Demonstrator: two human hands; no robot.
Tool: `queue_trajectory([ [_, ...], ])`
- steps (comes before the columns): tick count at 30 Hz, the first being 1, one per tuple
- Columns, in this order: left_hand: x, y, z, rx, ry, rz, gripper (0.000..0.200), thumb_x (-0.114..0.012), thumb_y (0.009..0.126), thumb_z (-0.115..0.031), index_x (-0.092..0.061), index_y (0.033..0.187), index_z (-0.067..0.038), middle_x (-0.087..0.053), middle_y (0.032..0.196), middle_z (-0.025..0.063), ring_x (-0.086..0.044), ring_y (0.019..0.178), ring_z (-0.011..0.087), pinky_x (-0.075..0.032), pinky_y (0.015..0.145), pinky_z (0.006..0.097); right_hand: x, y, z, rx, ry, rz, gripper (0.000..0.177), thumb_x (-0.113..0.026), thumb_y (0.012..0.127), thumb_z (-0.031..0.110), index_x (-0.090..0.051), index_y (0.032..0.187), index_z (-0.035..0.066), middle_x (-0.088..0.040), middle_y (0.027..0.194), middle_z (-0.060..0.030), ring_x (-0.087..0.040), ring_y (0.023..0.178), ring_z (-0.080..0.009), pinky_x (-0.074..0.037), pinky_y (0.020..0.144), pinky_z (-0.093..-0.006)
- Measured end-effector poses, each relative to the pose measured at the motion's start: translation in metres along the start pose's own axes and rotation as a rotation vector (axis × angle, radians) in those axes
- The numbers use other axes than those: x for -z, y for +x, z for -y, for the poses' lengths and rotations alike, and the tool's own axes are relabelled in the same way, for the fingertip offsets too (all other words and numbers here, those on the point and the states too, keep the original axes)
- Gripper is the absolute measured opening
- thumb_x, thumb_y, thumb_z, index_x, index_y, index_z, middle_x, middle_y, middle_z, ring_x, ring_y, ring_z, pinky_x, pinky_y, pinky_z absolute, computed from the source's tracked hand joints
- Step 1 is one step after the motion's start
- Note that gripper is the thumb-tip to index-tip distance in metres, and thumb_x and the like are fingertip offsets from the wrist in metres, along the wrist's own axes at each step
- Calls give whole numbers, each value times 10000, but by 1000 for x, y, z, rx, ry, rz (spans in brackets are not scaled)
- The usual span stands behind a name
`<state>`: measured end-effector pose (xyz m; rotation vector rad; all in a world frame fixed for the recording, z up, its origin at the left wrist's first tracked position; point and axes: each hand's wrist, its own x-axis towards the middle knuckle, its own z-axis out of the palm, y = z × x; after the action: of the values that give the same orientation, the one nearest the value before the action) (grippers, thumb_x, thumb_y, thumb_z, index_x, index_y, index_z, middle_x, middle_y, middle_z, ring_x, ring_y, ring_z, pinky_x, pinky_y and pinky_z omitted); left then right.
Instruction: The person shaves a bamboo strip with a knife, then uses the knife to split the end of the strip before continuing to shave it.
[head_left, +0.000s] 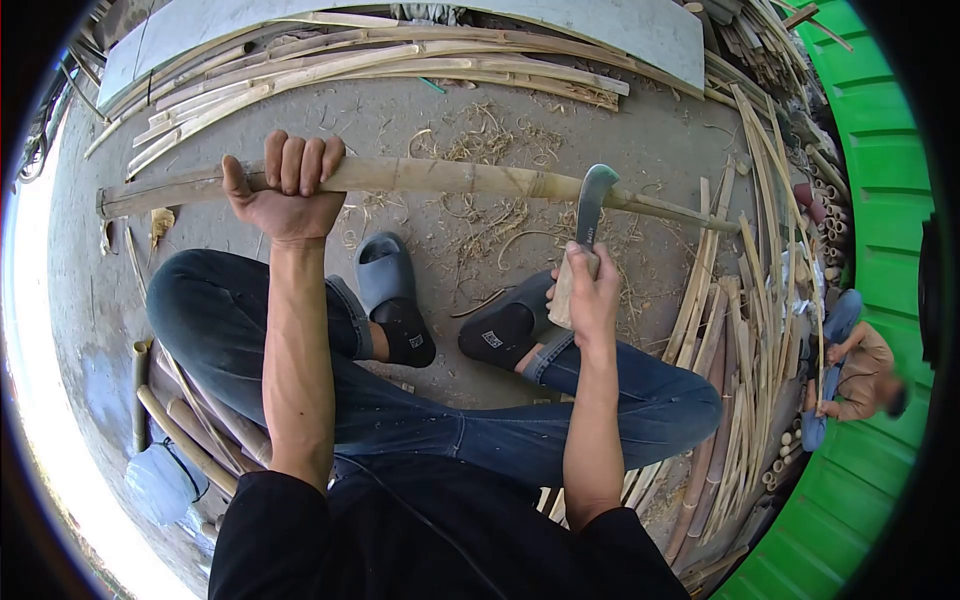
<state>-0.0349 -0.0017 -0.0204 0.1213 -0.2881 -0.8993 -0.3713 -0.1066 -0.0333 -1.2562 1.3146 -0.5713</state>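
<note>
A long pale bamboo pole lies crosswise in front of me, with darker joints along it and a split running through its left end. My left hand is closed over the pole left of its middle, four fingers curled across the top and the thumb sticking up. In my right hand is a billhook, gripped by its pale wooden handle. Its dark blade points away from me, and the hooked tip overlaps the pole toward its right end in this view.
Curly bamboo shavings litter the ground around my slippers. Long bamboo strips lie at the far side, with more strips stacked at right. Another person sits by the green metal wall, holding a thin strip.
</note>
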Motion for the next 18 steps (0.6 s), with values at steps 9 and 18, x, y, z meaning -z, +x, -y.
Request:
queue_trajectory([
  [9, -23, 7, 10, -58, -72, 23, 622, -633, 820, -686, -455, 753, -94, -565, 902, 109, -487, 842, 215, -393, 782, 338, 24, 0, 11, -65, -39, 15, 417, -625, 983, 436, -571, 1058, 30, -637, 709, -81, -625, 500, -145, -498, 411, -283],
  [18, 22, 14, 1, -463, 334, -931, 751, -309, 938, -756, -393, 917, -10, -424, 879, 153, -472, 794, 255, -483, 700, 406, -4, -4, 2, -36, -103, 79, 478, -635, 966, 484, -582, 1046, 16, -642, 716, -90, -636, 513, -147, -514, 424, -281],
])
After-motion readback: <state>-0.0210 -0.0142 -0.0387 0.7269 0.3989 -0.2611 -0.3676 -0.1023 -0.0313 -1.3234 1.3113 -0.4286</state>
